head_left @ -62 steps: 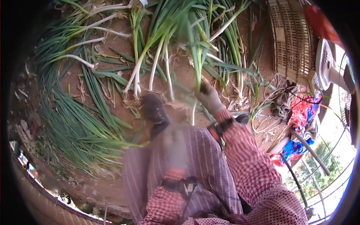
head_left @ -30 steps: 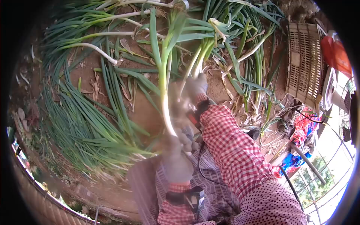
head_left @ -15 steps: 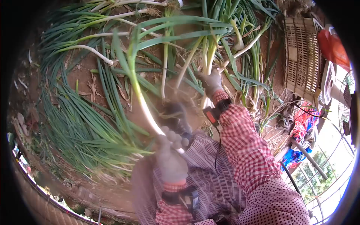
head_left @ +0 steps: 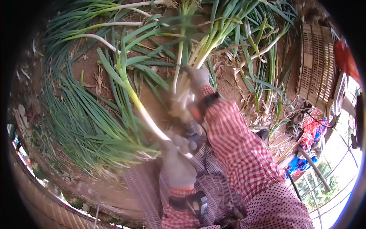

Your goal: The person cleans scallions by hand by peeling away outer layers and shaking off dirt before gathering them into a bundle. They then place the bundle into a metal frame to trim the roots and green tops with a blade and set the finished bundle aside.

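Note:
My left hand [head_left: 179, 162], in a pale glove, is closed around the white stalk of a long green onion [head_left: 143, 112] over my lap. Its green leaves point up and away from me. Farther forward, my right hand [head_left: 198, 77], gloved too, is wrapped round the pale stems of a bunch of green onions [head_left: 204, 51]. The roots of that bunch hang blurred below the hand, close to my knees. Parts of my right fingers are hidden behind the glove's back and the stems.
A large heap of green onions [head_left: 87, 118] covers the ground at the left. More onions [head_left: 270, 72] lie at the right, beside a slatted plastic crate [head_left: 314, 63]. Red and blue strings [head_left: 305, 158] sit near a wire fence. Striped cloth [head_left: 221, 183] covers my lap.
My right hand has drawn left with the bunch of stems, and their roots have swung nearer my knees. My left hand keeps its onion, shifted slightly right. The view has turned a little.

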Demonstrator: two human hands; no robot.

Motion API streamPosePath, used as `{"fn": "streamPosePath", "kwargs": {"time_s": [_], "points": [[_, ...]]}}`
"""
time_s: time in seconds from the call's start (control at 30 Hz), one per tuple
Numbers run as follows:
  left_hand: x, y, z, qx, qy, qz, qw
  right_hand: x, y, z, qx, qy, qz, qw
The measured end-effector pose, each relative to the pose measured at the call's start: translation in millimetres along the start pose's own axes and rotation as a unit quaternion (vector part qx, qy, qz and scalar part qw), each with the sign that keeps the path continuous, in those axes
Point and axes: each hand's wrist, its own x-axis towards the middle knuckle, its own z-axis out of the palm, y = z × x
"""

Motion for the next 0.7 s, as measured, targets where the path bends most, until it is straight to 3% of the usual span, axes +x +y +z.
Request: {"fn": "streamPosePath", "kwargs": {"time_s": [0.03,0.1,0.13,0.33,0.4,0.43,0.53,0.57,0.63,0.67,0.7], "points": [[-2,0,3,0.017,0.008,0.009,1.0,-6,8,6,0.115,-0.046,0.018,0.992],[-5,-5,3,0.033,0.023,0.003,0.999,-6,31,26,-0.006,-0.05,-0.018,0.999],[-4,-6,1,0.029,0.029,-0.003,0.999,-11,32,44,-0.102,0.006,-0.026,0.994],[2,-2,-11,0.025,0.004,-0.017,1.0,-21,27,65,-0.172,0.057,0.032,0.983],[-1,-2,3,0.042,0.043,-0.021,0.998,-22,23,53,-0.178,0.069,0.054,0.98],[-4,-3,13,0.048,0.063,-0.025,0.997,-19,27,43,-0.168,0.049,0.037,0.984],[-6,-6,24,0.017,-0.028,-0.038,0.999,-10,24,-10,-0.126,-0.009,-0.064,0.99],[-11,-6,30,0.013,-0.041,-0.036,0.998,-15,16,-43,-0.145,-0.104,-0.136,0.974],[-7,-8,21,0.001,-0.168,-0.053,0.984,-31,-1,-128,-0.179,-0.289,-0.262,0.903],[-5,-15,16,-0.035,-0.218,-0.067,0.973,-59,-21,-165,-0.071,-0.311,-0.188,0.929],[-8,-21,24,0.025,-0.172,-0.076,0.982,-84,-36,-198,0.042,-0.327,-0.117,0.937]]}}
